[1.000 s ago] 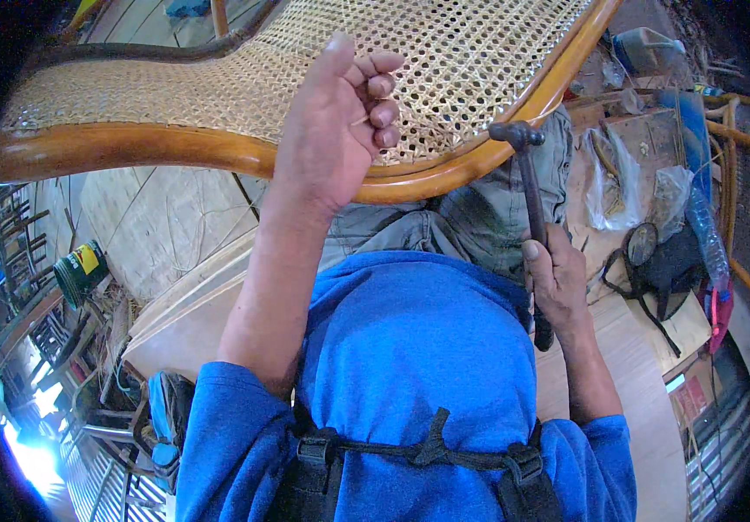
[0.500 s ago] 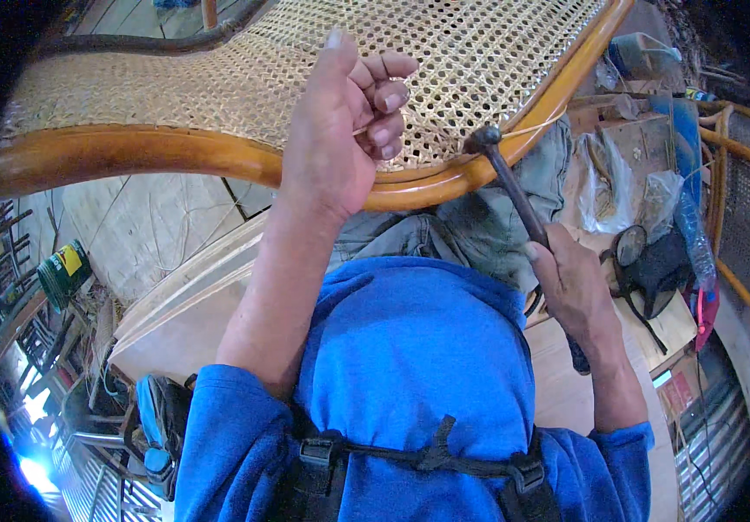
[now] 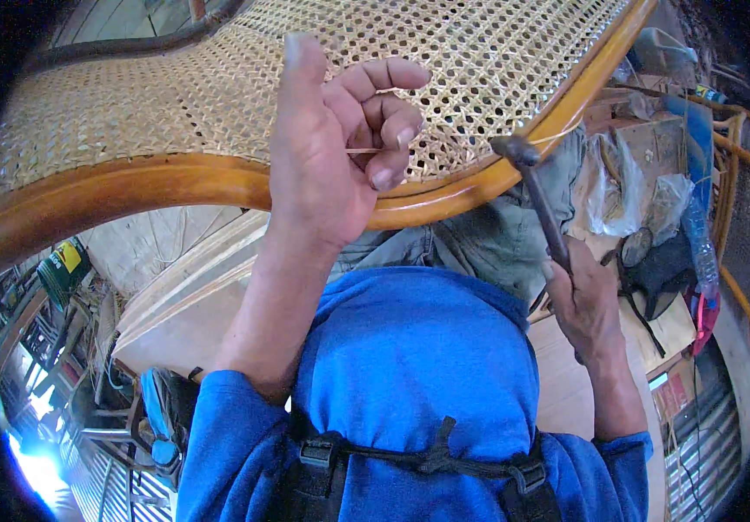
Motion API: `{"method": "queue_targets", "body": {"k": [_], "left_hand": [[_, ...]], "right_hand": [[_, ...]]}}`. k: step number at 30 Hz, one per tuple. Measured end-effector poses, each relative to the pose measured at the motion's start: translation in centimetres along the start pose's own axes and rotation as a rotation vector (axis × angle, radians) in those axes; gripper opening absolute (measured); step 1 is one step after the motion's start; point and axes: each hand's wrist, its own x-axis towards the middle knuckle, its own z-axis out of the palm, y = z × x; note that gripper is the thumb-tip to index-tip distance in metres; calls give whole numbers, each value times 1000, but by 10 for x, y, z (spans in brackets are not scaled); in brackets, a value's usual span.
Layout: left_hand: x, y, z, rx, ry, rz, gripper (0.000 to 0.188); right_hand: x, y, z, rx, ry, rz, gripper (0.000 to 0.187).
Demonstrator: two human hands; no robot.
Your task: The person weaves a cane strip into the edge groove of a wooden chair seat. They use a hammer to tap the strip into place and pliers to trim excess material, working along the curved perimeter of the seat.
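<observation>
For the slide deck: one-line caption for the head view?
Left hand pinches a cane strand over the woven seat; right hand holds a hammer at the wooden frame.

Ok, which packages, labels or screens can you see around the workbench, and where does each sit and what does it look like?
Green container: far left below the chair frame, boxy, dark green with a yellow label patch.
Clear plastic bags: right of the hammer head, crumpled, see-through with pale contents.
Plastic bottle: far right, lying along the clutter, clear with a bluish tint.
Red packet: right edge, below the bottle, small and flat.
No screens in view.
</observation>
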Motion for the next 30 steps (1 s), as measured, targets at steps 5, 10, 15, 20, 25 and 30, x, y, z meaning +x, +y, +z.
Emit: {"method": "queue_targets", "body": {"k": [5,10,15,20,25,30], "left_hand": [[-1,-3,-3,-91,-36,-16,81],[-1,-1,-5,178,-5,103,65],[12,4,18,1597,125,570,56],[9,-21,41,1955,-25,410,74],[-1,-16,28,2059,1,405,70],[-17,12,11,2143,-26,437,58]], "right_hand": [[3,-5,4,-31,9,-52,24],[3,4,13,190,0,108,27],[-10,22,42,-30,21,-197,27],[-19,25,53,-83,77,-292,29],[-17,15,51,-108,124,-366,30],[8,-13,55,-81,44,-558,30]]}}
